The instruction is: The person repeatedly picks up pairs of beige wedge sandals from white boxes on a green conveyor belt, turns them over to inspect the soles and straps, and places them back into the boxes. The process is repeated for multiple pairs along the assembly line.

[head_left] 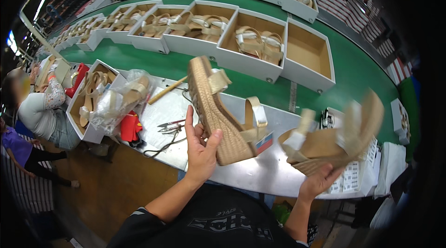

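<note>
A tan wedge sandal (216, 129) with a woven-look sole stands tilted on its side in my left hand (201, 153). My thumb presses its sole and the other fingers are partly behind it. A small red and blue tag (265, 144) hangs at its lower end. Its mate, another wedge sandal (325, 143) with pale straps, is gripped from below by my right hand (320, 180); motion smears its upper end. Both sandals are held up above the metal worktable (251, 178), apart from each other.
Beyond the table runs a green conveyor (265, 85) with white boxes of sandals; one box (309, 48) holds nothing. Left lie pliers (171, 125), a wooden stick (167, 90), a red cloth-like item (131, 127) and a sandal box (93, 129). Label sheets (348, 178) lie right. A co-worker (44, 108) sits left.
</note>
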Demonstrator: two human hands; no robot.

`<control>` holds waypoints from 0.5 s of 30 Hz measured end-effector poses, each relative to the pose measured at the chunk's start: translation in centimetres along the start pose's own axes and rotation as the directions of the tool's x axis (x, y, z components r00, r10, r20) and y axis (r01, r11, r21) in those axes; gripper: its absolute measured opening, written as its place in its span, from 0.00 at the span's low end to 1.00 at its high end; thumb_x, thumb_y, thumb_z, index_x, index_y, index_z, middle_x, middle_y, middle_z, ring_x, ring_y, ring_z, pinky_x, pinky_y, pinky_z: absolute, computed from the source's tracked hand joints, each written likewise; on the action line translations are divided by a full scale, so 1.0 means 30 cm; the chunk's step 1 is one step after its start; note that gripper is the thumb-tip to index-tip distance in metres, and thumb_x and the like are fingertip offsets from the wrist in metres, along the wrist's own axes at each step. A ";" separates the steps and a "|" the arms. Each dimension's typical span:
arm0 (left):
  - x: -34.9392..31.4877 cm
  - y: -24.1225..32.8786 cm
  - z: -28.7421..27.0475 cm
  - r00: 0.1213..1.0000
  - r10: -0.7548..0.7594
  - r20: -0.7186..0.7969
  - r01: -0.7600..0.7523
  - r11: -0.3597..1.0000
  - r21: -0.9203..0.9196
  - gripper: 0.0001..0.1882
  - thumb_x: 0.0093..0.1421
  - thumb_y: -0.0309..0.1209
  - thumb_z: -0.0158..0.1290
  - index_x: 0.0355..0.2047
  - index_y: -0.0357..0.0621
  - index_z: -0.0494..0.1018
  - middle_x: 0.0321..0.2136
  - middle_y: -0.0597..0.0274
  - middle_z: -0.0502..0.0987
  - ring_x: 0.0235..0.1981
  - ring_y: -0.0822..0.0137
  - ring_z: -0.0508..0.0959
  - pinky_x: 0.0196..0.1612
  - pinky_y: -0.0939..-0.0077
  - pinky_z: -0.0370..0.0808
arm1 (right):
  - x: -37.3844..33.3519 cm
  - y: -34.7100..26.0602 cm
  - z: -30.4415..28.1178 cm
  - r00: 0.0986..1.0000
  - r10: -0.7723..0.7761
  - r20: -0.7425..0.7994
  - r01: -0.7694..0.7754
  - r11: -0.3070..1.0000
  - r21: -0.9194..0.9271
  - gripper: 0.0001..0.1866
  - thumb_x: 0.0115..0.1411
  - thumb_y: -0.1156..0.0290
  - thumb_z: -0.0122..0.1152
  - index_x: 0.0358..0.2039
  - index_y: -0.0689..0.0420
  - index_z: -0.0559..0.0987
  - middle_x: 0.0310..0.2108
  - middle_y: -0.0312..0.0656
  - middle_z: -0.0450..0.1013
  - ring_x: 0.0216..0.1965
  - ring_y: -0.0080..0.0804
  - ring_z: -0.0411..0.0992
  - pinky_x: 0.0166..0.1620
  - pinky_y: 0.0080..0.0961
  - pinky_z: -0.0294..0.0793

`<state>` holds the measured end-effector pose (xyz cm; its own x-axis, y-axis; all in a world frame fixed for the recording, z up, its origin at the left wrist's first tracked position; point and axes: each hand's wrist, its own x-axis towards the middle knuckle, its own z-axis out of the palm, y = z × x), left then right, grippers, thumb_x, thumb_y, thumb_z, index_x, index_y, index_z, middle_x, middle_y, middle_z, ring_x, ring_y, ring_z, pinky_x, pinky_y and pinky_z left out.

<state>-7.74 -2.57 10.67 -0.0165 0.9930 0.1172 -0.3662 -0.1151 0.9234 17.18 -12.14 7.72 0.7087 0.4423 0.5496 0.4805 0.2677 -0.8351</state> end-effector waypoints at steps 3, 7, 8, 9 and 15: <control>0.005 0.024 0.018 0.999 -0.015 -0.049 0.006 0.983 -0.182 0.46 0.65 0.26 0.50 0.69 0.47 0.28 0.53 0.51 0.67 0.53 0.67 0.70 0.58 0.71 0.66 | 0.004 -0.005 0.035 0.991 0.110 -0.073 -0.085 0.954 0.287 0.33 0.70 0.65 0.47 0.67 0.61 0.45 0.66 0.51 0.52 0.63 0.41 0.58 0.64 0.39 0.60; 0.025 0.055 0.055 0.987 -0.161 0.023 0.152 0.857 -0.493 0.38 0.66 0.23 0.47 0.68 0.48 0.36 0.57 0.54 0.64 0.55 0.62 0.70 0.61 0.64 0.66 | 0.029 -0.064 0.066 0.912 0.377 0.159 -0.394 0.704 0.591 0.27 0.71 0.59 0.44 0.65 0.58 0.56 0.62 0.47 0.60 0.60 0.37 0.63 0.61 0.35 0.67; 0.014 0.034 0.060 0.978 -0.197 0.065 0.203 0.846 -0.493 0.27 0.69 0.34 0.46 0.64 0.48 0.51 0.59 0.60 0.65 0.60 0.62 0.67 0.64 0.61 0.64 | 0.027 -0.094 0.085 0.852 0.447 0.273 -0.499 0.536 0.681 0.26 0.71 0.57 0.43 0.64 0.57 0.58 0.61 0.46 0.62 0.60 0.35 0.64 0.61 0.33 0.68; 0.007 0.020 0.071 0.948 -0.276 0.157 0.315 0.762 -0.565 0.26 0.69 0.36 0.46 0.64 0.47 0.53 0.59 0.60 0.65 0.60 0.61 0.67 0.64 0.61 0.64 | 0.016 -0.126 0.114 0.787 0.496 0.367 -0.575 0.373 0.728 0.26 0.71 0.56 0.43 0.64 0.57 0.59 0.61 0.44 0.63 0.60 0.35 0.65 0.61 0.35 0.67; -0.063 -0.027 0.135 0.805 -0.406 0.433 0.580 0.383 -0.719 0.23 0.70 0.40 0.42 0.61 0.43 0.59 0.59 0.57 0.68 0.61 0.62 0.68 0.64 0.63 0.67 | -0.080 -0.210 0.228 0.392 0.454 0.800 -0.740 -0.362 0.567 0.23 0.70 0.52 0.43 0.58 0.51 0.68 0.55 0.37 0.71 0.53 0.29 0.72 0.51 0.26 0.80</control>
<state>-3.65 -4.45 11.18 0.5385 0.8338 -0.1217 -0.8188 0.5519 0.1584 8.92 -9.05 11.51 0.0826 0.9798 -0.1822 -0.9912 0.0617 -0.1175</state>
